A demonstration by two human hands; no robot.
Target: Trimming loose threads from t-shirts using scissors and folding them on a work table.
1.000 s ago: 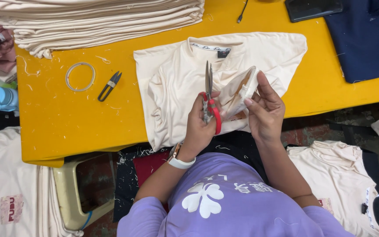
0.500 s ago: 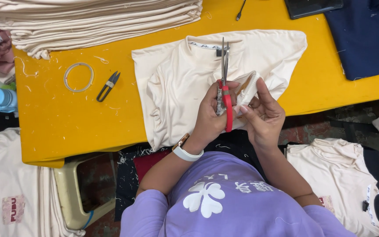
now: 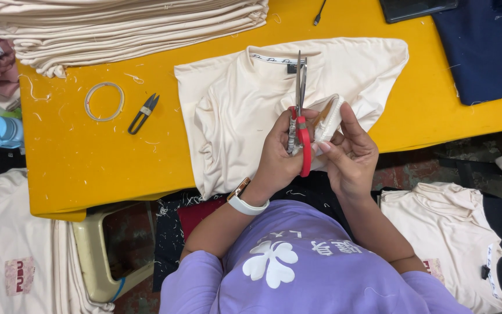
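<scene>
My left hand (image 3: 279, 152) grips red-handled scissors (image 3: 301, 116), blades pointing away from me over a cream T-shirt (image 3: 245, 104) spread on the yellow table (image 3: 88, 163). My right hand (image 3: 350, 152) pinches a small pale bundle of tags (image 3: 330, 118) right beside the scissor blades. Both hands hover above the shirt's lower edge, close together. A white watch sits on my left wrist.
A tall stack of folded cream shirts (image 3: 123, 29) lies at the table's far left. A tape ring (image 3: 104, 101) and black thread snips (image 3: 143, 113) sit left of the shirt. Navy cloth (image 3: 483, 52) covers the far right. More cream shirts (image 3: 448, 232) lie below the table.
My left hand has carried the scissors rightward, up against the tags in my right hand. The hands now sit closer together.
</scene>
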